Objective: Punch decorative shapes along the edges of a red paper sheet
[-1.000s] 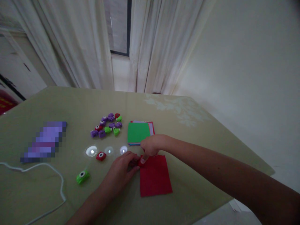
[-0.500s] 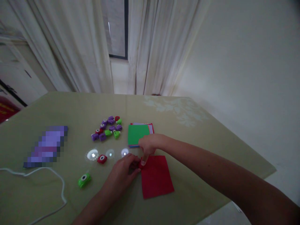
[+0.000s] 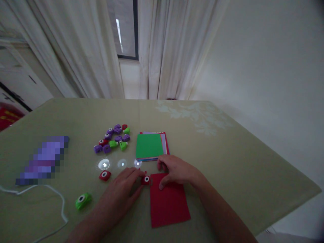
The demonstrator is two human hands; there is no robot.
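Red paper (image 3: 169,202) lies near the table's (image 3: 227,148) front edge. Our right hand (image 3: 174,170) presses its top flat, fingers spread. Our left hand (image 3: 124,187) pinches the small red punch (image 3: 145,180) at the paper's top left corner. Next, we think, slide it on and push down.

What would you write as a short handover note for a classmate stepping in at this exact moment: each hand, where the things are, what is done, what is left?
Left hand: fingers on the small red punch, which sits at the top left corner of the red sheet.
Right hand: flat on the top edge of the red sheet, pinning it to the table.
Elsewhere: stack of coloured paper with green on top, a cluster of punches, a loose red punch and a green punch.
Done: punch set at the corner.
Left: whether that corner is punched cannot be seen; the rest of the sheet looks whole.
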